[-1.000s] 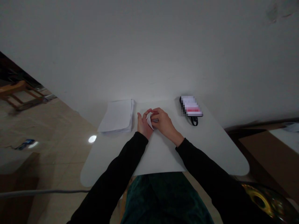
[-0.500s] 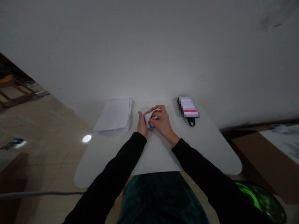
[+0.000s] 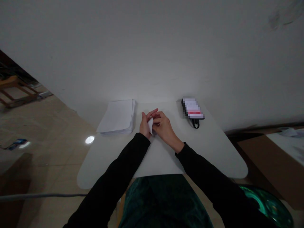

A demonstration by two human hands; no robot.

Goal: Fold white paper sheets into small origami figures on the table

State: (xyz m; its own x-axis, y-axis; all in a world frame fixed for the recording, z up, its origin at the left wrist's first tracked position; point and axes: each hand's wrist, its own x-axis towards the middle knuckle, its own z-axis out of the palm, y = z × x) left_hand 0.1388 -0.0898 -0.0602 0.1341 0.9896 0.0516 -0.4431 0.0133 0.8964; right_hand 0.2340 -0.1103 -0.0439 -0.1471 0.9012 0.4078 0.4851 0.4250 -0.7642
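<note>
Between my two hands, above the middle of the white table, is a small folded piece of white paper. My left hand supports it from the left, thumb raised and fingers reaching behind it. My right hand pinches its right side with bent fingers. Part of the paper is hidden behind the right fingers. To the left of my hands lies a stack of white paper sheets.
A phone with a blurred screen and a black loop lies at the back right of the table. Behind rises a pale wall. A cardboard box stands at the right, a wooden stool far left.
The folded paper has turned in my hands and shows a narrower face. My right fingers have lowered and curled in closer to it. Stack and phone stay put on the table.
</note>
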